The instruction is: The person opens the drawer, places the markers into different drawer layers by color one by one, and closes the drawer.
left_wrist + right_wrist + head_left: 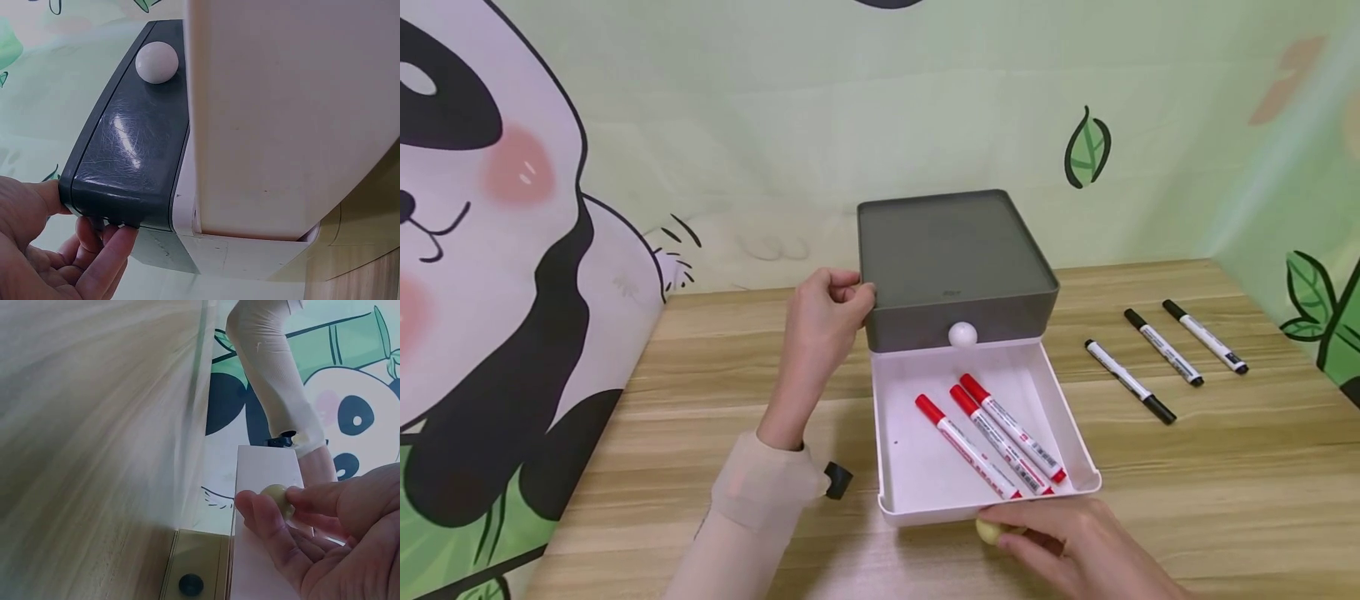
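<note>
A two-tier drawer box has a dark grey upper part (951, 246) with a white round knob (963, 335). Below it, a white drawer (904, 467) is pulled out. Inside lie three red-capped markers, the left one (970, 450), the middle one (1003, 442) and the right one (1015, 425), all slanting. My left hand (823, 317) grips the upper part's left front corner with thumb and curled fingers, seen close in the left wrist view. At the drawer's front, my right hand (1086, 542) pinches a pale yellow-green knob (275, 499).
Right of the box, three black-capped markers lie apart on the wooden table (1247, 467): a near one (1123, 375), a middle one (1163, 347) and a far one (1210, 337). Behind the box hangs a panda-printed backdrop (760, 150).
</note>
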Motion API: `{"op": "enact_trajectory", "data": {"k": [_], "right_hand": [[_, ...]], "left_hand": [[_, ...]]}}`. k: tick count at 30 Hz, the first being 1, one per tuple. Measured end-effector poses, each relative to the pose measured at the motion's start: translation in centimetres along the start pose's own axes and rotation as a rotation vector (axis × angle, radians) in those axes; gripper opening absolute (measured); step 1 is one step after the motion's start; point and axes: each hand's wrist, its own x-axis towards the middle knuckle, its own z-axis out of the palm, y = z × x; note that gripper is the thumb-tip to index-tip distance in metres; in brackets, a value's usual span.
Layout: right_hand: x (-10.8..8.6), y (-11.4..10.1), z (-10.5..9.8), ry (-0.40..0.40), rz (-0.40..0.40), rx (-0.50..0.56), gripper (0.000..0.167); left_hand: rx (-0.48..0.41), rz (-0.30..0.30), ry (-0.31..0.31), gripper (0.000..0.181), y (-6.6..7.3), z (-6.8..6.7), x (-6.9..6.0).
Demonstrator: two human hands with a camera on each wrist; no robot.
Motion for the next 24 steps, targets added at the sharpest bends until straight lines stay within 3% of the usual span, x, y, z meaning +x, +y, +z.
{"op": "enact_trajectory", "data": {"k": [3, 10, 16, 24], "right_hand": [[0.2, -0.1, 0.1, 0.055, -0.048, -0.035, 0.029], [1.0, -0.9, -0.5, 0.094, 0.044, -0.097, 0.027], [2.5, -1.2, -0.6, 0.208, -0.042, -0.108, 0.026], [4.6, -0.6, -0.9, 0.249, -0.027, -0.097, 0.024]], "left_hand": [[-0.003, -0.004, -0.002, 0.031, 0.0, 0.0, 0.0], [-0.01, -0.007, -0.005, 0.031, 0.0, 0.0, 0.0], [-0.006, 0.005, 0.008, 0.031, 0.0, 0.0, 0.0], [-0.007, 0.007, 0.014, 0.03, 0.1, 0.0, 0.1]]}}
